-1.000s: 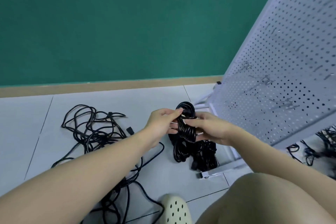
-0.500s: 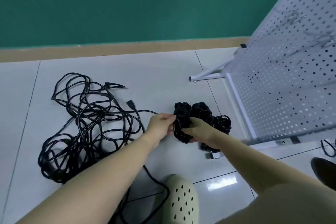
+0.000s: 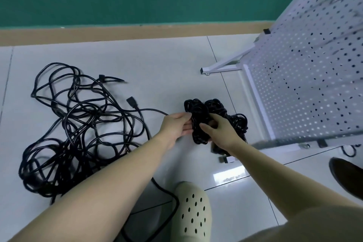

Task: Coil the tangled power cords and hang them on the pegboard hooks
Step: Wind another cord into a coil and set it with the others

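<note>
Both hands are on one tight black coiled cord [image 3: 198,122], held low over the floor. The left hand [image 3: 176,125] has its thumb on top and fingers underneath, pinching the bundle from the left; the right hand [image 3: 220,131] curls round it from the right, thumb pressed across the strands. Just behind the right hand, more coiled cords [image 3: 233,122] lie in a dark heap on the tiled floor [image 3: 157,68], close to the foot of the white pegboard [image 3: 306,84], which stands along the floor's right side on a white frame. A big loose tangle of black power cords [image 3: 78,129] sprawls over the left part of the floor, one strand trailing toward the left hand. Near the bottom edge sits a cream perforated clog [image 3: 193,212].
</note>
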Demonstrator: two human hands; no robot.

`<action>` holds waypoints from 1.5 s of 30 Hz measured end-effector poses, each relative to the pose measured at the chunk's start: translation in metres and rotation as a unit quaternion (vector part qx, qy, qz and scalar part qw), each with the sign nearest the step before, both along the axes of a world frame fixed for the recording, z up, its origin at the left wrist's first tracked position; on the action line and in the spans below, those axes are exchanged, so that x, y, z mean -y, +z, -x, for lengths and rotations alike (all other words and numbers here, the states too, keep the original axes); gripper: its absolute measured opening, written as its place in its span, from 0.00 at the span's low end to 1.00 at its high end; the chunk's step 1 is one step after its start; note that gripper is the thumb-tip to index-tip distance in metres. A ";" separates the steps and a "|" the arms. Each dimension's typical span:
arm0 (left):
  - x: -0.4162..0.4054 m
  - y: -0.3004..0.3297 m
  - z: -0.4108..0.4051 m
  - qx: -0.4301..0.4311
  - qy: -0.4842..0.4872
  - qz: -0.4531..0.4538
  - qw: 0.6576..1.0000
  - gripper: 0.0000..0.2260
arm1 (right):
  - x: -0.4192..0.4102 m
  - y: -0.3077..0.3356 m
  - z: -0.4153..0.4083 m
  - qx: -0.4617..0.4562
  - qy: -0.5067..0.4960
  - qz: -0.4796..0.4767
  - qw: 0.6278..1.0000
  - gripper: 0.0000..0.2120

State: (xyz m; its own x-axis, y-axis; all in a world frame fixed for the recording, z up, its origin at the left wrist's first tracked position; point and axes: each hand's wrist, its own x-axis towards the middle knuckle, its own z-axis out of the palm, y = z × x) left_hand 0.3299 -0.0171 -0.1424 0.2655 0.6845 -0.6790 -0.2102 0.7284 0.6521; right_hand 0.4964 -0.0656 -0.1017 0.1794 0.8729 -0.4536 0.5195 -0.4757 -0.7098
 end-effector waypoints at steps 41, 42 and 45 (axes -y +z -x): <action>0.044 0.065 0.129 -0.323 -0.221 -0.300 0.870 0.19 | -0.054 0.042 0.141 -0.202 0.004 0.049 0.978 0.17; 0.036 0.084 0.131 -0.335 -0.224 -0.326 0.855 0.19 | -0.058 0.060 0.142 -0.174 0.057 0.023 0.983 0.16; 0.011 0.152 0.143 -0.364 -0.244 -0.403 0.803 0.19 | -0.065 0.118 0.142 -0.112 0.160 -0.013 0.981 0.14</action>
